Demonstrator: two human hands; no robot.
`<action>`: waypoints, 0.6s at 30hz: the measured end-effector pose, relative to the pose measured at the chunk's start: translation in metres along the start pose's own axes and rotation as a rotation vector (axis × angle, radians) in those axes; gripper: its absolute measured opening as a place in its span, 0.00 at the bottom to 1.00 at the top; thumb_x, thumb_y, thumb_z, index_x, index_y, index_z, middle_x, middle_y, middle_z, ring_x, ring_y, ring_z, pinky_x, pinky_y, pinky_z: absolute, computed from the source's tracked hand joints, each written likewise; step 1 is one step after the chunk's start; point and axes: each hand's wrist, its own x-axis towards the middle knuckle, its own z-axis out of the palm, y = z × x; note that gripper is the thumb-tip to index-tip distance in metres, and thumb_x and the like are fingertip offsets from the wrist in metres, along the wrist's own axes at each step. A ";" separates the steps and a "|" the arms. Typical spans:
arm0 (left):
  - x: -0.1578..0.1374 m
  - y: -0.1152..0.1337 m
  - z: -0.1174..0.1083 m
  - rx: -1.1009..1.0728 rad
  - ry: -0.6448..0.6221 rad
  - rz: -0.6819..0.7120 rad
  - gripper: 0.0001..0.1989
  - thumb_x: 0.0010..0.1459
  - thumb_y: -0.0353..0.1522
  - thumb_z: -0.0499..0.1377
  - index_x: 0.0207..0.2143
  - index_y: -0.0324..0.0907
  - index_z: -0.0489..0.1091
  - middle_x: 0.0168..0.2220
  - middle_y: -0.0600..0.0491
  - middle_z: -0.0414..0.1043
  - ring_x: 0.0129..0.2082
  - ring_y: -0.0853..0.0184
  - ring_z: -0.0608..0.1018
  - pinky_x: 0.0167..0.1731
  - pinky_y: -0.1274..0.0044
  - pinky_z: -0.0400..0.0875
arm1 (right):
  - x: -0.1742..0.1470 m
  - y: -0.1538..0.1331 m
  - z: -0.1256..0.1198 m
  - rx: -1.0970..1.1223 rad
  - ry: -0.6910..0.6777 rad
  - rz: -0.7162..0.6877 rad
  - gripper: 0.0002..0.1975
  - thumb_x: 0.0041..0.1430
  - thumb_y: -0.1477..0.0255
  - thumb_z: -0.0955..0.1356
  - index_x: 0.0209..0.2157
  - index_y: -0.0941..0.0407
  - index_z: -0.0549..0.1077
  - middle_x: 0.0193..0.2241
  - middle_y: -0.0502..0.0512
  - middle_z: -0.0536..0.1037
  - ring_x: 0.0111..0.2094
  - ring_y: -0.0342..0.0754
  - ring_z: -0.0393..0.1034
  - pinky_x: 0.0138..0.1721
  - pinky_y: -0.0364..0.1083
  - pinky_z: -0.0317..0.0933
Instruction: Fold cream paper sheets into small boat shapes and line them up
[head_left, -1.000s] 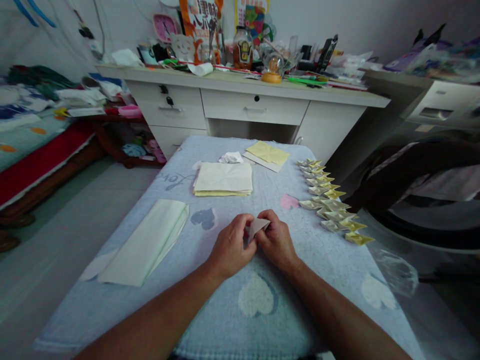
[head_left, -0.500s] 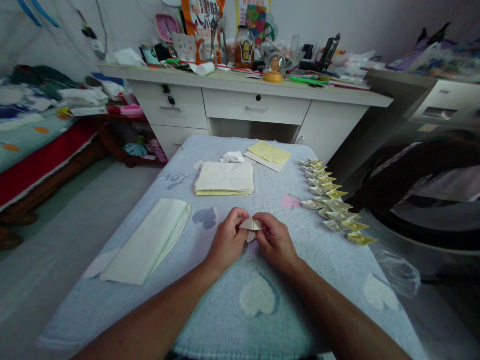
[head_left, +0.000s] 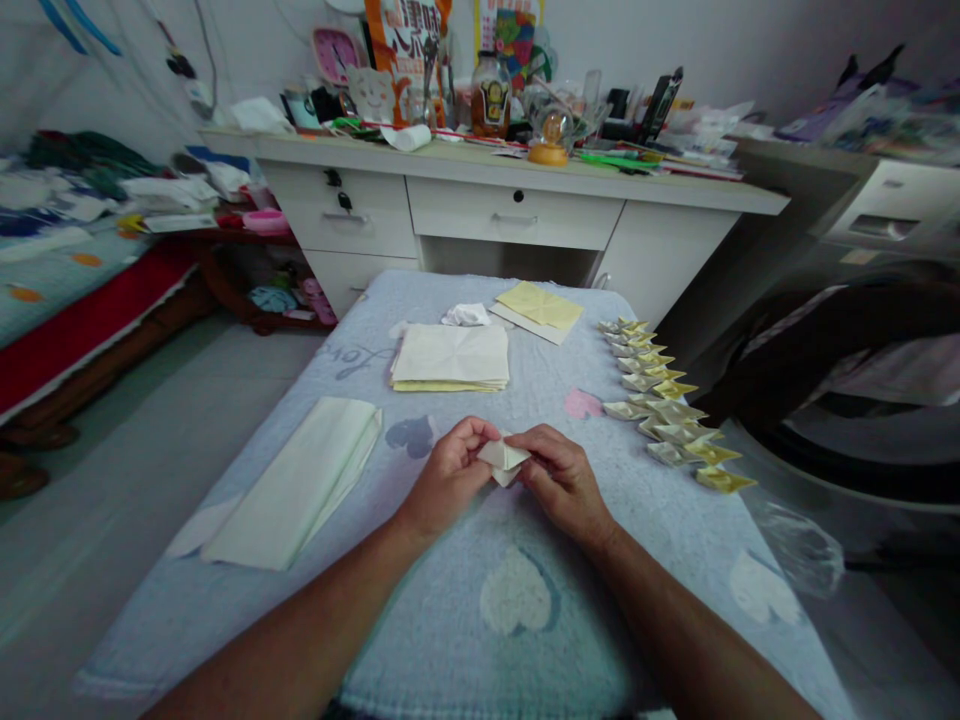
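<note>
The biggest thing is the surface (head_left: 442, 610), soft and blue with hearts on it. On its left side lies a long folded paper (head_left: 296, 490), slanting from near to far. Along the right side is a row of paper shapes (head_left: 679, 411), some yellow and some whitish (they look a bit like tiny boats). In the far middle sits a flat stack of paper (head_left: 454, 355), white on top with yellow underneath. Past it, to the right, a yellow sheet (head_left: 538, 305) lies on a white sheet (head_left: 523, 318). The left hand (head_left: 448, 475) and the right hand (head_left: 566, 480) are close together, on the near side of the stack. A crumpled white paper (head_left: 466, 314) rests just behind the stack. Smallest is the little folded paper (head_left: 504, 457) between the hands. Each grip is closed on it, the left pinching one side, the right the other.
</note>
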 end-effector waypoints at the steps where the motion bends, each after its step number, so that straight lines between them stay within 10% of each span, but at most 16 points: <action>1: -0.001 0.000 -0.001 -0.017 -0.021 0.009 0.11 0.50 0.29 0.59 0.38 0.41 0.64 0.33 0.53 0.72 0.31 0.69 0.73 0.31 0.78 0.66 | 0.000 -0.001 -0.001 0.000 0.004 0.005 0.12 0.58 0.75 0.64 0.41 0.52 0.76 0.31 0.52 0.73 0.32 0.45 0.69 0.36 0.46 0.63; 12: 0.008 -0.012 -0.002 -0.021 0.059 -0.040 0.20 0.49 0.32 0.65 0.41 0.42 0.60 0.32 0.56 0.73 0.28 0.70 0.76 0.30 0.78 0.69 | 0.001 0.009 0.009 0.127 0.050 0.258 0.13 0.59 0.69 0.66 0.46 0.54 0.67 0.30 0.49 0.72 0.27 0.42 0.67 0.29 0.41 0.62; 18: 0.006 -0.009 -0.004 0.050 0.068 -0.064 0.20 0.50 0.33 0.65 0.44 0.41 0.64 0.32 0.55 0.75 0.29 0.70 0.76 0.31 0.79 0.69 | 0.004 0.007 0.005 -0.046 -0.068 0.271 0.12 0.61 0.65 0.64 0.27 0.56 0.68 0.22 0.47 0.68 0.24 0.41 0.61 0.28 0.41 0.56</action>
